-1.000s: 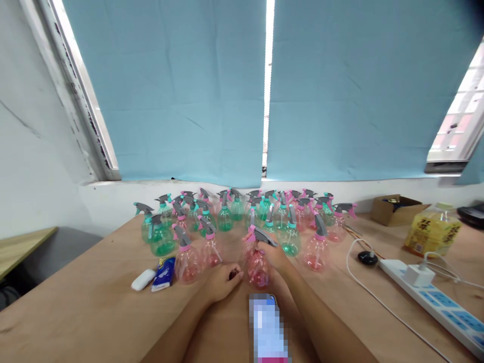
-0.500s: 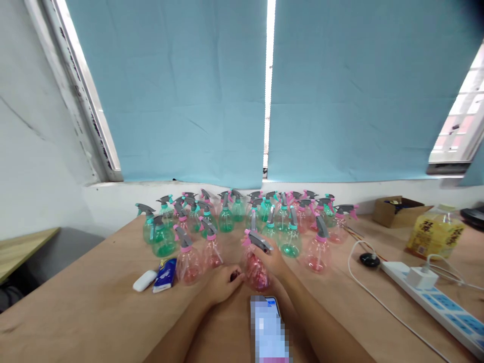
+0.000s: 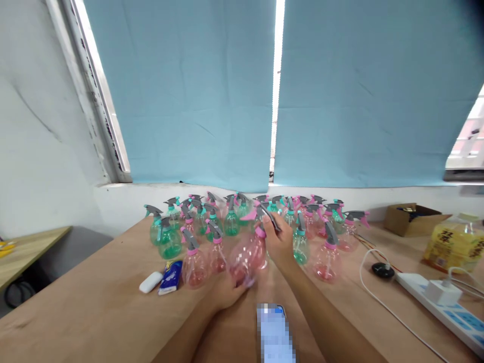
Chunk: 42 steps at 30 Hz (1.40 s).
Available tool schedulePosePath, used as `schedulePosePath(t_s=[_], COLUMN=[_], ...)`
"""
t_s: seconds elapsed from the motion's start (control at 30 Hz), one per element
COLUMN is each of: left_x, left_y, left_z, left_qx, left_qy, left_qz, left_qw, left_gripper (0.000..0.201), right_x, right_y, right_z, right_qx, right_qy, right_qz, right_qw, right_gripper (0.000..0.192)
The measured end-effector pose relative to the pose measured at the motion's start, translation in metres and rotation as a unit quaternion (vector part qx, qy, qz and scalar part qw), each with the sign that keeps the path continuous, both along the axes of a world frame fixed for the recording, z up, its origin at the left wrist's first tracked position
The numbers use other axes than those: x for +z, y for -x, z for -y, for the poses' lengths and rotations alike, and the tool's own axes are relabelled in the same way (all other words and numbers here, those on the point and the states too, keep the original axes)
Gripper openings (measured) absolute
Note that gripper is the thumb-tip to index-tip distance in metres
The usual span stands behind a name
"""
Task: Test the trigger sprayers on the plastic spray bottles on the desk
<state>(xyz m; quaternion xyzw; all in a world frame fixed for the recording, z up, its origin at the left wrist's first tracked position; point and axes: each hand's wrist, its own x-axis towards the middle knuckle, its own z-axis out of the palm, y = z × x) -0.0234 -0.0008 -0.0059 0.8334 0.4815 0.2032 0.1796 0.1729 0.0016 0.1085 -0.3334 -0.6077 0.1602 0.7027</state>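
Observation:
A pink see-through spray bottle (image 3: 245, 259) is tilted above the table, its base pointing down and left. My right hand (image 3: 279, 239) grips it by the grey and pink spray head. Low on the bottle, my left hand (image 3: 227, 291) is curled against the base; its fingertips are partly hidden and blurred. Close behind on the left stand two more pink spray bottles (image 3: 195, 267), upright. Another pink spray bottle (image 3: 326, 259) stands to the right of my right hand, near a green spray bottle (image 3: 301, 247).
Several green and pink spray bottles (image 3: 231, 222) line the back. A phone (image 3: 276, 333) lies in front. To the left are a white case (image 3: 150, 282) and a blue tissue pack (image 3: 171, 277). On the right are a power strip (image 3: 416, 287), cables, a yellow jug (image 3: 454, 244) and a cardboard box (image 3: 406, 227).
My right hand has raised the pink bottle and tipped it, so its base swings left. My left hand has met the base. The view has shifted slightly left.

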Motion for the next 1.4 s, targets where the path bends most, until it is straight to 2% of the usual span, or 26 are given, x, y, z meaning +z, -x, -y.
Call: schedulePosePath(t_s=[0.1, 0.2, 0.3, 0.43, 0.53, 0.63, 0.93, 1.07, 1.13, 1.23, 1.3, 1.4], left_x=[0.001, 0.002, 0.002, 0.003, 0.005, 0.006, 0.004, 0.004, 0.004, 0.003, 0.002, 0.002], left_y=[-0.003, -0.005, -0.005, -0.005, -0.005, -0.005, -0.005, -0.005, -0.005, -0.005, -0.005, -0.004], left_z=[0.0, 0.001, 0.001, 0.001, 0.002, 0.002, 0.0, 0.001, 0.0, -0.001, -0.002, -0.002], left_qx=[-0.003, -0.013, -0.012, -0.018, -0.02, -0.018, -0.028, -0.021, -0.022, -0.02, -0.021, -0.022], left_qy=[-0.022, -0.03, -0.038, -0.038, -0.039, -0.045, -0.041, -0.038, -0.038, -0.039, -0.037, -0.03], left_qz=[-0.017, -0.018, -0.014, -0.005, -0.006, -0.005, -0.008, -0.013, -0.011, -0.012, -0.012, -0.008], left_qw=[1.0, 0.999, 0.999, 0.999, 0.999, 0.999, 0.999, 0.999, 0.999, 0.999, 0.999, 0.999], left_gripper=[0.032, 0.028, 0.027, 0.028, 0.029, 0.03, 0.029, 0.03, 0.03, 0.029, 0.028, 0.028], right_x=[0.028, 0.039, 0.035, 0.019, 0.008, 0.001, -0.006, -0.001, 0.006, 0.016, 0.019, 0.012], right_y=[0.008, 0.016, 0.028, 0.046, 0.055, 0.057, 0.054, 0.052, 0.048, 0.035, 0.025, 0.015], right_z=[-0.01, -0.027, -0.044, -0.056, -0.06, -0.064, -0.083, -0.08, -0.077, -0.074, -0.074, -0.076], right_qx=[-0.069, -0.106, -0.117, -0.101, -0.108, -0.125, -0.106, -0.109, -0.118, -0.165, -0.193, -0.19], right_qy=[0.003, 0.021, 0.073, 0.168, 0.209, 0.225, 0.208, 0.214, 0.187, 0.084, 0.033, 0.042], right_qz=[0.061, 0.145, 0.269, 0.413, 0.45, 0.458, 0.443, 0.427, 0.405, 0.358, 0.334, 0.316], right_qw=[0.996, 0.983, 0.953, 0.889, 0.861, 0.851, 0.865, 0.872, 0.887, 0.915, 0.922, 0.929], right_gripper=[0.032, 0.031, 0.025, 0.02, 0.022, 0.022, 0.022, 0.02, 0.024, 0.032, 0.037, 0.042])
